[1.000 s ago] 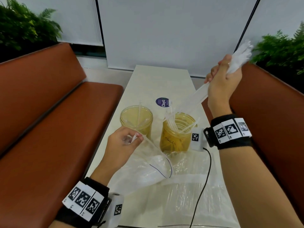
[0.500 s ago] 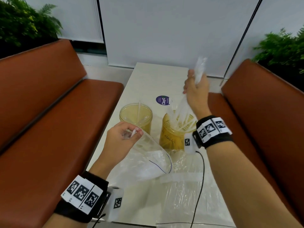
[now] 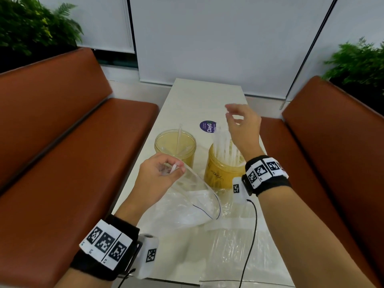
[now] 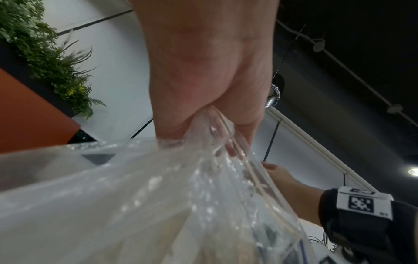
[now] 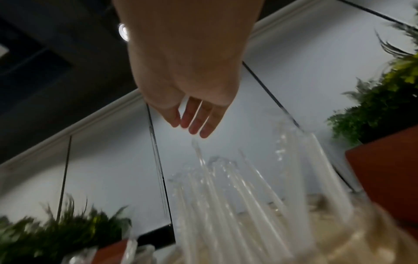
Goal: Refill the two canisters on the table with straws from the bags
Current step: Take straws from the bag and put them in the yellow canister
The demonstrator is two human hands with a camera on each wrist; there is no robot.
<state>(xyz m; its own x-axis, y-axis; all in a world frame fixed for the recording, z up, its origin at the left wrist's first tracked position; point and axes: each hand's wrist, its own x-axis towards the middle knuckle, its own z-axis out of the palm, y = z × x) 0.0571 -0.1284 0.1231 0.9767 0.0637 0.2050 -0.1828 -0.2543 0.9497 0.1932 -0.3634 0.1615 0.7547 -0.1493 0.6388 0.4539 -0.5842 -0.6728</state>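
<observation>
Two amber plastic canisters stand mid-table. The left canister (image 3: 175, 145) holds one or two straws. A bundle of wrapped white straws (image 3: 225, 147) stands upright in the right canister (image 3: 222, 175), and these straws (image 5: 237, 192) fill the lower part of the right wrist view. My right hand (image 3: 239, 121) hovers just above their tips with fingers (image 5: 199, 123) relaxed and nothing in them. Near the front of the left canister, my left hand (image 3: 164, 173) pinches the rim of a clear zip bag (image 3: 187, 204), which is lifted off the table; the same bag (image 4: 158, 196) hangs under the left wrist.
A second clear bag (image 3: 239, 252) lies flat at the near table edge with a black cable (image 3: 252, 235) across it. A round purple sticker (image 3: 208, 126) lies on the white table (image 3: 207, 96) beyond the canisters. Brown benches (image 3: 62, 142) flank the table; plants stand behind.
My right hand swung the straw bundle from upper right down into the right canister and let go; it now hovers open above them. The left hand kept its hold on the bag.
</observation>
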